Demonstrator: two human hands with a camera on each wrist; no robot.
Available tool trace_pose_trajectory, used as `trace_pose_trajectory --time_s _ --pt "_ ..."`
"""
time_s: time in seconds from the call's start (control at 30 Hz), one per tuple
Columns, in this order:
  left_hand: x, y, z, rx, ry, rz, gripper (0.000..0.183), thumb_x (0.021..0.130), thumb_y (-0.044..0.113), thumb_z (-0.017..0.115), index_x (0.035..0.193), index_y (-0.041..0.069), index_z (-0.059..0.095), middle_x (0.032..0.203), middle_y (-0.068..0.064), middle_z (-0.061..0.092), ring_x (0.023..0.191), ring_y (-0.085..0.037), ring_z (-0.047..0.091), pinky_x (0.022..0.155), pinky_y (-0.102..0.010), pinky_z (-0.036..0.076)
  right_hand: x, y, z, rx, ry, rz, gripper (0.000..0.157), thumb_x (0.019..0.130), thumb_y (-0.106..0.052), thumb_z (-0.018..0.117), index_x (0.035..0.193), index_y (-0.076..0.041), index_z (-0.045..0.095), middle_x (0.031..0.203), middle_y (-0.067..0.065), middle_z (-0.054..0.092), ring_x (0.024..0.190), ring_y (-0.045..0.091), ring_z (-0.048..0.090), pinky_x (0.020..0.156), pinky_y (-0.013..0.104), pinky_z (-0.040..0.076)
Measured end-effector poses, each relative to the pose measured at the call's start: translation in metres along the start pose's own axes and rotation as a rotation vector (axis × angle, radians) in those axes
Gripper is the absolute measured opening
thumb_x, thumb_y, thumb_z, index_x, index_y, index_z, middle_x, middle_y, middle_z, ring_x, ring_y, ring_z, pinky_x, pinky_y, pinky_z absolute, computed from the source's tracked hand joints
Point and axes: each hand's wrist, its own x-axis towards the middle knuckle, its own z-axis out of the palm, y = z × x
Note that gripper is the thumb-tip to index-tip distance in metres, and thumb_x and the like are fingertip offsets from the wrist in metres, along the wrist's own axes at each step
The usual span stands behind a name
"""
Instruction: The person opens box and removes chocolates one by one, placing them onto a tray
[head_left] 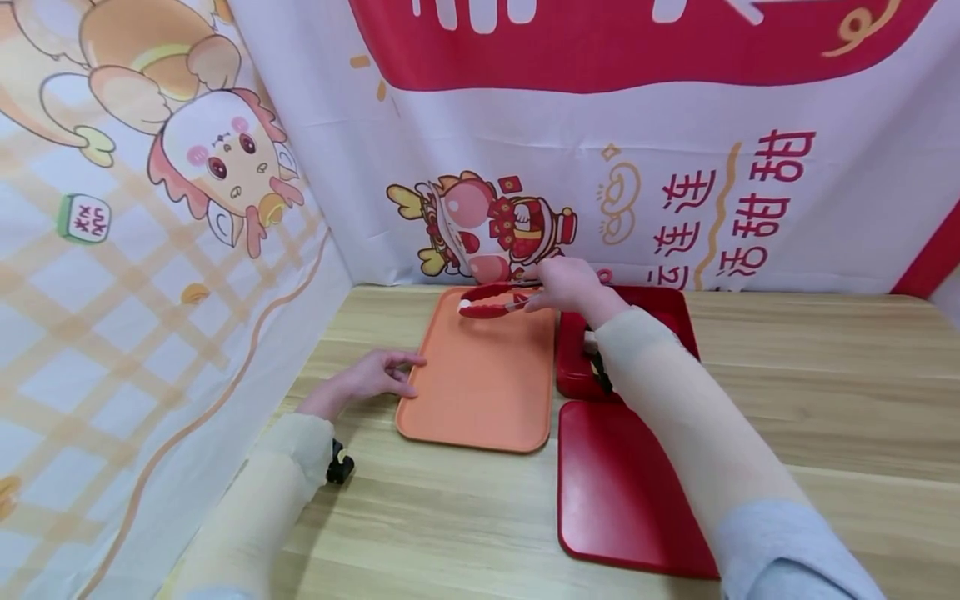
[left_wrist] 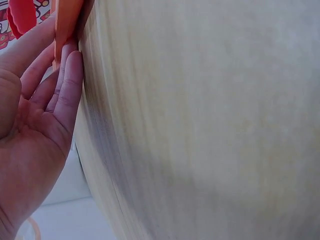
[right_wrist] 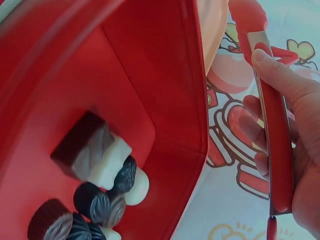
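My right hand (head_left: 566, 287) grips red-and-metal tongs (right_wrist: 277, 140) above the far end of an orange tray (head_left: 480, 383). A small white piece (head_left: 464, 305) shows at the tongs' tips; its kind is too small to tell. My left hand (head_left: 375, 374) touches the tray's left edge with its fingertips, thumb and forefinger apart. In the left wrist view, its fairly straight fingers (left_wrist: 67, 95) meet the tray's side. Beneath my right forearm stands a deep red box (right_wrist: 175, 90), holding several brown, black and white chocolate-like pieces (right_wrist: 125, 175).
A flat red tray (head_left: 615, 492) lies in front of the red box, partly hidden by my right arm. Printed cloths hang along the left side and the back edge of the wooden table (head_left: 450, 517).
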Motion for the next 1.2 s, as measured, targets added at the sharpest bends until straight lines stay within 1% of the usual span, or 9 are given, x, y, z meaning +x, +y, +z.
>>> trace_pose_trajectory --time_s 0.13,0.27,0.43,0.67,0.77,0.87,0.97,1.13,1.2 --pt "0.003 0.003 0.002 0.005 -0.006 0.009 0.061 0.081 0.003 0.077 0.137 -0.002 0.052 0.093 -0.013 0.07 0.086 -0.019 0.065 0.075 -0.025 0.05 0.004 -0.001 0.004 -0.015 -0.009 0.031 0.06 0.08 -0.042 0.079 0.131 -0.017 0.064 0.122 0.009 0.065 0.108 0.026 0.057 0.091 0.045 0.045" --pt "0.007 0.006 0.005 0.004 -0.009 0.012 0.061 0.081 0.003 0.078 0.136 -0.001 0.053 0.091 -0.012 0.07 0.085 -0.019 0.065 0.074 -0.026 0.05 0.008 -0.001 0.011 -0.035 -0.029 0.062 0.056 0.081 -0.041 0.078 0.129 -0.015 0.065 0.119 0.008 0.066 0.106 0.026 0.058 0.091 0.046 0.045" --pt "0.009 0.008 0.006 -0.003 -0.011 0.01 0.062 0.081 0.004 0.078 0.136 -0.001 0.053 0.09 -0.012 0.07 0.084 -0.02 0.065 0.073 -0.026 0.049 0.012 -0.001 0.02 -0.028 -0.037 0.099 0.053 0.083 -0.039 0.077 0.128 -0.014 0.066 0.118 0.007 0.066 0.102 0.024 0.058 0.091 0.045 0.045" --pt "0.009 0.01 0.006 0.006 -0.014 0.012 0.061 0.081 0.003 0.077 0.137 -0.002 0.052 0.089 -0.012 0.069 0.084 -0.019 0.064 0.072 -0.025 0.049 0.01 -0.003 0.021 -0.007 -0.035 0.105 0.055 0.084 -0.038 0.076 0.13 -0.011 0.064 0.122 0.01 0.064 0.107 0.026 0.056 0.094 0.046 0.043" --pt "0.009 0.01 0.006 0.011 -0.016 0.011 0.061 0.082 0.003 0.077 0.137 -0.001 0.052 0.089 -0.012 0.07 0.084 -0.019 0.064 0.072 -0.025 0.049 0.01 -0.003 0.02 0.011 -0.042 0.113 0.056 0.083 -0.039 0.077 0.13 -0.011 0.064 0.123 0.009 0.064 0.106 0.025 0.056 0.095 0.045 0.043" --pt "0.008 0.009 0.005 0.012 -0.013 0.003 0.061 0.082 0.004 0.077 0.137 0.0 0.053 0.09 -0.011 0.069 0.084 -0.019 0.064 0.073 -0.026 0.049 0.008 -0.003 0.016 0.024 -0.037 0.119 0.059 0.082 -0.041 0.077 0.131 -0.012 0.063 0.122 0.008 0.064 0.106 0.024 0.057 0.095 0.044 0.043" --pt "0.008 0.007 0.003 0.017 -0.005 -0.003 0.06 0.081 0.005 0.078 0.137 0.002 0.054 0.089 -0.01 0.069 0.084 -0.02 0.064 0.073 -0.027 0.049 0.006 -0.004 0.006 0.036 -0.023 0.119 0.061 0.08 -0.044 0.078 0.131 -0.014 0.063 0.122 0.008 0.064 0.105 0.024 0.057 0.094 0.044 0.044" --pt "0.003 0.004 0.001 0.019 0.005 -0.015 0.061 0.081 0.006 0.079 0.136 0.003 0.055 0.089 -0.009 0.069 0.083 -0.02 0.064 0.072 -0.028 0.05 0.0 -0.001 -0.013 0.039 -0.017 0.071 0.065 0.08 -0.045 0.078 0.135 -0.017 0.06 0.126 0.009 0.062 0.109 0.025 0.055 0.095 0.046 0.043" --pt "0.001 0.003 0.0 0.013 0.005 -0.024 0.062 0.081 0.006 0.079 0.137 0.002 0.054 0.092 -0.013 0.069 0.083 -0.019 0.063 0.073 -0.028 0.05 -0.003 0.001 -0.02 0.03 -0.02 0.049 0.066 0.08 -0.046 0.077 0.137 -0.018 0.059 0.128 0.009 0.061 0.112 0.026 0.054 0.095 0.047 0.042"
